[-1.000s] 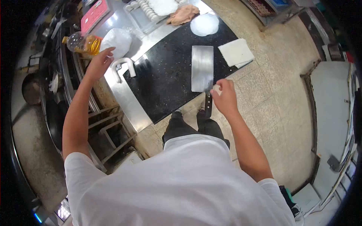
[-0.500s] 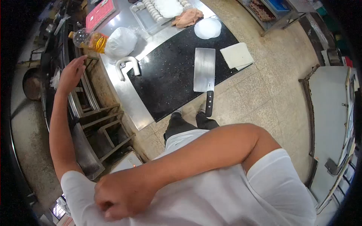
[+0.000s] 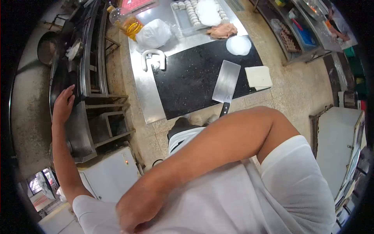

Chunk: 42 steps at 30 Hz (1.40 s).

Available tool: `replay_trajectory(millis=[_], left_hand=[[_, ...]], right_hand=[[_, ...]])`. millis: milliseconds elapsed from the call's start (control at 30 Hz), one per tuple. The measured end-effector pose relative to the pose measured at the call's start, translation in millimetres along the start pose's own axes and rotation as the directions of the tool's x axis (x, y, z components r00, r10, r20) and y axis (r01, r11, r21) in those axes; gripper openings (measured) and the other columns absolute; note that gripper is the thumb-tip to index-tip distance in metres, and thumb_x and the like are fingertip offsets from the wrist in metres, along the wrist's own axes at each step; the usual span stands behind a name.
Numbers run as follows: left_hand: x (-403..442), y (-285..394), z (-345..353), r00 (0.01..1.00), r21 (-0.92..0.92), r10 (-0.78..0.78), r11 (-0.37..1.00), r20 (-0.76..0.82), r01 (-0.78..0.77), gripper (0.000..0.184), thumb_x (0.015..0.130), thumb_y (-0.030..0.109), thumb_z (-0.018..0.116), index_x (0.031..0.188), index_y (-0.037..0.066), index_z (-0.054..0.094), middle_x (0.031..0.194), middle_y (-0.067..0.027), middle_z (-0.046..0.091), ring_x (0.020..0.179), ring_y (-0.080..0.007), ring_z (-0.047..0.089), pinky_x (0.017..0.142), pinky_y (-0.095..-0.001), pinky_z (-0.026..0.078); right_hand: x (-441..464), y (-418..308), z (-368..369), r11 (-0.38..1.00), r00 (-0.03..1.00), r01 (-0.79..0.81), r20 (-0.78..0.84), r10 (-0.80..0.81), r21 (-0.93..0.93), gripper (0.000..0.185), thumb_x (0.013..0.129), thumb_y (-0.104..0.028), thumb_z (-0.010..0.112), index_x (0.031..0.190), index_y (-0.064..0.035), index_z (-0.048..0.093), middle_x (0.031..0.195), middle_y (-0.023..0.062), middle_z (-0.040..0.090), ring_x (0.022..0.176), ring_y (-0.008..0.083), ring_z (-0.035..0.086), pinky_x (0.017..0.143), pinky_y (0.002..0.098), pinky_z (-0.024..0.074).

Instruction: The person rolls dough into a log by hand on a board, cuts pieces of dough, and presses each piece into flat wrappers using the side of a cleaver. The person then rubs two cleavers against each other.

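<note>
My left hand (image 3: 63, 104) is stretched out to the left beside the dark metal stove counter (image 3: 83, 74), its fingers extended and holding nothing. Across my chest, my right hand (image 3: 142, 204) lies against my white shirt (image 3: 210, 202) near the left sleeve. Its fingers are curled, partly hidden and blurred, so anything in them cannot be made out. In front of me a cleaver (image 3: 226, 82) lies on the black board (image 3: 191, 82), its black handle over the near edge. Square white sheets (image 3: 258, 77) and a white round piece (image 3: 239, 45) lie to its right.
A white U-shaped roll (image 3: 153, 54), a white plastic bag (image 3: 154, 34) and an oil bottle (image 3: 126, 23) stand on the steel table (image 3: 150, 111). Behind are a tan cloth (image 3: 222, 30) and a tray (image 3: 182, 23) of white balls. A white cabinet (image 3: 111, 175) stands lower left.
The view has shifted, so the table sits farther right and higher. My left arm has lowered toward the stove counter's near end. My right hand stays against the shirt, lower in view.
</note>
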<state>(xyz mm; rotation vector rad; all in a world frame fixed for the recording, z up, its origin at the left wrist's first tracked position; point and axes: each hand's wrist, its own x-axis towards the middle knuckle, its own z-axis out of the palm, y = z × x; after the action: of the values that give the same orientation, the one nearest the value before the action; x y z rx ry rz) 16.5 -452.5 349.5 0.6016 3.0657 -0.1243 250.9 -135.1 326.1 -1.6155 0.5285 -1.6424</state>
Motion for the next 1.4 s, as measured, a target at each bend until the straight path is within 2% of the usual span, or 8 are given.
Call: replay_trajectory(millis=[100, 200, 467, 600, 700, 800, 1267, 1400], left_hand=[[-33.2, 4.0, -1.1, 0.995, -0.046, -0.095, 0.994, 0.003, 0.095, 0.039, 0.099, 0.005, 0.059, 0.138, 0.007, 0.059, 0.124, -0.0166, 0.066, 0.118, -0.0331, 0.065, 0.096, -0.0418, 0.053], [-47.3, 12.6, -4.9, 0.992, 0.058, -0.105, 0.993, 0.071, 0.101, 0.037, 0.099, 0.005, 0.059, 0.135, 0.006, 0.060, 0.124, -0.0175, 0.065, 0.116, -0.0337, 0.065, 0.094, -0.0420, 0.054], [-75.9, -14.3, -8.9, 0.985, 0.002, -0.173, 0.985, 0.028, 0.173, 0.035, 0.097, 0.007, 0.062, 0.132, 0.007, 0.063, 0.122, -0.0172, 0.066, 0.114, -0.0331, 0.066, 0.093, -0.0415, 0.053], [-67.0, -11.3, -11.6, 0.978, -0.003, -0.196, 0.980, 0.071, 0.197, 0.036, 0.096, 0.007, 0.063, 0.132, 0.006, 0.063, 0.122, -0.0175, 0.066, 0.115, -0.0328, 0.065, 0.095, -0.0406, 0.053], [-58.3, -18.2, 3.2, 0.997, -0.008, -0.064, 0.998, 0.050, 0.064, 0.035, 0.093, 0.005, 0.065, 0.128, 0.005, 0.064, 0.112, -0.0157, 0.067, 0.103, -0.0324, 0.066, 0.089, -0.0416, 0.052], [-53.5, -2.3, 7.3, 0.991, -0.019, -0.074, 0.997, 0.112, 0.077, 0.032, 0.093, 0.005, 0.065, 0.125, 0.004, 0.065, 0.108, -0.0153, 0.066, 0.099, -0.0338, 0.066, 0.086, -0.0425, 0.052], [-32.1, 32.8, 93.1, 0.918, -0.124, -0.023, 0.989, 0.395, 0.078, 0.035, 0.094, 0.016, 0.067, 0.125, 0.003, 0.067, 0.123, -0.0187, 0.067, 0.114, -0.0400, 0.063, 0.097, -0.0464, 0.051], [-23.6, 55.7, 125.2, 0.912, -0.231, 0.173, 0.969, 0.373, -0.089, 0.034, 0.094, 0.018, 0.068, 0.124, 0.002, 0.067, 0.118, -0.0188, 0.068, 0.110, -0.0400, 0.064, 0.091, -0.0445, 0.053]], right_hand=[[15.3, -4.3, -7.0, 0.906, 0.898, -0.423, -0.146, 0.415, -0.027, 0.015, 0.081, -0.008, 0.060, 0.088, 0.0029, 0.066, 0.083, 0.0212, 0.067, 0.081, 0.0348, 0.064, 0.074, 0.0444, 0.0488], [19.7, 7.1, 1.2, 0.928, 0.953, -0.294, 0.007, 0.304, -0.229, 0.016, 0.076, -0.005, 0.059, 0.087, 0.0010, 0.069, 0.082, 0.0199, 0.069, 0.078, 0.0324, 0.065, 0.071, 0.0450, 0.0492], [4.8, -4.7, -20.2, 0.804, 0.857, -0.506, 0.290, 0.426, 0.313, 0.025, 0.070, 0.001, 0.054, 0.087, -0.0005, 0.072, 0.068, 0.0138, 0.059, 0.067, 0.0272, 0.057, 0.068, 0.0436, 0.0483], [49.4, -59.5, -45.3, 0.738, 0.933, -0.110, 0.187, 0.308, -0.666, 0.018, 0.085, -0.013, 0.066, 0.086, 0.0039, 0.072, 0.084, 0.0123, 0.072, 0.082, 0.0200, 0.067, 0.074, 0.0416, 0.0533], [146.8, 3.1, -15.0, 0.611, 0.687, 0.682, 0.638, -0.347, -0.402, 0.036, 0.089, -0.027, 0.066, 0.102, 0.0071, 0.063, 0.105, 0.0204, 0.068, 0.103, 0.0246, 0.062, 0.089, 0.0391, 0.0487], [151.6, -13.3, -1.8, 0.645, 0.720, 0.637, 0.625, -0.301, -0.423, 0.050, 0.090, -0.031, 0.070, 0.119, 0.0089, 0.060, 0.119, 0.0242, 0.065, 0.116, 0.0322, 0.060, 0.097, 0.0408, 0.0473], [-9.0, -29.0, -22.3, 0.984, 0.960, 0.122, -0.236, -0.150, -0.129, 0.028, 0.084, -0.024, 0.067, 0.086, 0.0039, 0.066, 0.078, 0.0166, 0.067, 0.077, 0.0176, 0.064, 0.069, 0.0385, 0.0506], [-202.1, 11.5, -23.7, 0.565, 0.215, -0.774, -0.958, -0.187, -0.284, 0.014, 0.085, -0.010, 0.072, 0.094, -0.0054, 0.063, 0.090, 0.0098, 0.063, 0.078, 0.0235, 0.061, 0.071, 0.0363, 0.0491]])
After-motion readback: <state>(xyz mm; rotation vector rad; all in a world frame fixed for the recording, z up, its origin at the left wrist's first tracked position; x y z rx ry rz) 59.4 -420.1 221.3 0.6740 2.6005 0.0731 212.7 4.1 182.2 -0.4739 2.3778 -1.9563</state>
